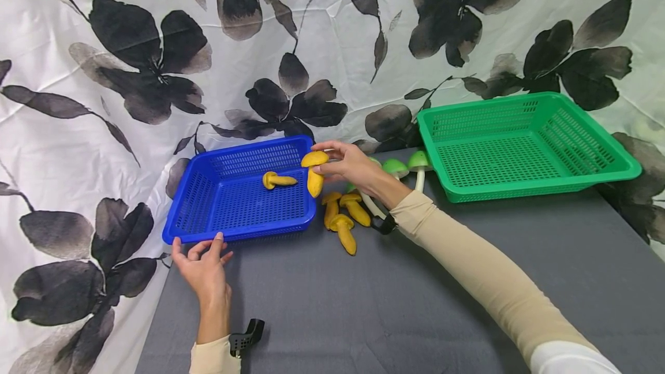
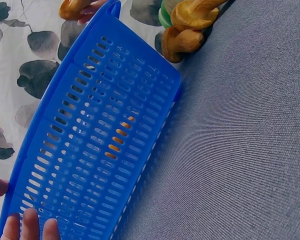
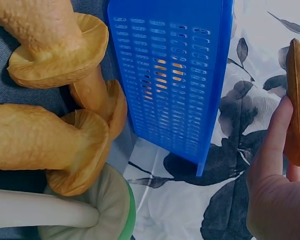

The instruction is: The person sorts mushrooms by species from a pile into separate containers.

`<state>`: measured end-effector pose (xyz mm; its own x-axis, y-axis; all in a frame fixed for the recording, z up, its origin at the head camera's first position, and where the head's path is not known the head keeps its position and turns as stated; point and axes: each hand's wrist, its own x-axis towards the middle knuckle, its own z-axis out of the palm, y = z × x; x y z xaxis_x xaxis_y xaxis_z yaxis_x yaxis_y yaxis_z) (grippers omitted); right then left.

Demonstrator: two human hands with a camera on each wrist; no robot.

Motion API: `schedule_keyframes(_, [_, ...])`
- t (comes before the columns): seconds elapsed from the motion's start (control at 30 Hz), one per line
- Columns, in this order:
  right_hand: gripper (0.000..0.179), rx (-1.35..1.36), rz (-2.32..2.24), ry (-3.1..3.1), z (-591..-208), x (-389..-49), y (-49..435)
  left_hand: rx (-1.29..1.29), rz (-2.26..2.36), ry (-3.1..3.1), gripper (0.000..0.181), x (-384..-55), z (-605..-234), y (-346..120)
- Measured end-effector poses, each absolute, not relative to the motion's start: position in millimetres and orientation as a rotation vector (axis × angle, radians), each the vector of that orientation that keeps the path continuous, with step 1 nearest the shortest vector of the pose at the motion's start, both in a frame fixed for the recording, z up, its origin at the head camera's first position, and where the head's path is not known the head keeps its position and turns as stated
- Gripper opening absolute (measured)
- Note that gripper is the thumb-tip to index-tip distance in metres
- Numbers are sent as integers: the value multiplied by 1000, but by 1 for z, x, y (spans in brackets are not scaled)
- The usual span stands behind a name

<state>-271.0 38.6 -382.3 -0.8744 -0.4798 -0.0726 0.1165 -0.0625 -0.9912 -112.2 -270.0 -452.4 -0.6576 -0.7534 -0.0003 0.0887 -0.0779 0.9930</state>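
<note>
My right hand (image 1: 353, 166) pinches a yellow toy mushroom (image 1: 314, 182) just over the right end of the blue basket (image 1: 244, 235). In the right wrist view, part of that mushroom (image 3: 299, 110) shows beside the fingers. Inside the basket lies another yellow mushroom (image 1: 280, 180). My left hand (image 1: 205, 273) holds the basket's near left rim, thumb and fingers at its edge; in the left wrist view some fingertips (image 2: 30, 227) lie by the slotted wall. Three yellow mushrooms (image 1: 344, 234) lie close together on the table, right of the basket.
Green-capped mushrooms with white stems (image 1: 419, 161) lie behind my right forearm. A green basket (image 1: 525, 189) stands at the back right of the grey table (image 1: 415, 305). Floral cloth (image 1: 332, 33) hangs along the back and left side.
</note>
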Motion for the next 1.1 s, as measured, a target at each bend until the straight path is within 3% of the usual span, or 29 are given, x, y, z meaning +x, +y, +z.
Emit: schedule_keyframes(1.1, [48, -381, -2035, 1808, -382, -297, -4, 712, -1802, -1587, 97, -113, -457, -272])
